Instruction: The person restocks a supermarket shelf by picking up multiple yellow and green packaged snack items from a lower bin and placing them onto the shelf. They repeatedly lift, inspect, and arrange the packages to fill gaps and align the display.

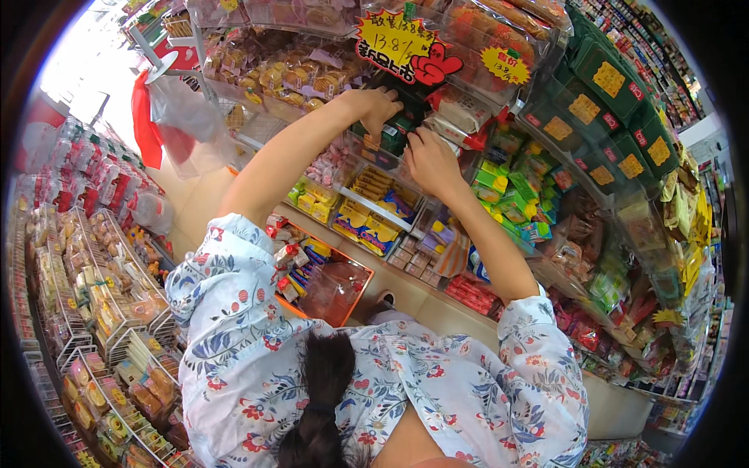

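Observation:
Both my hands reach into a clear plastic display bin on the shelf. My left hand (374, 111) is bent over dark green packets (393, 133) in the bin, its fingers pointing down among them. Beside it, my right hand (430, 161) rests at the bin's near edge with its fingers curled; what lies under the fingertips is hidden. White and red wrapped packs (462, 109) fill the compartment to the right. Above the bin stands a yellow and red price sign (393, 44). Whether either hand grips a packet cannot be told.
Wrapped cookies (292, 76) lie at the upper left, green snack packs (509, 187) at the right. Dark green cracker packages (608, 79) are stacked at the upper right. Below are yellow packets (366, 225) and an orange-edged box (351, 292) on the floor. A plastic bag (187, 123) hangs left.

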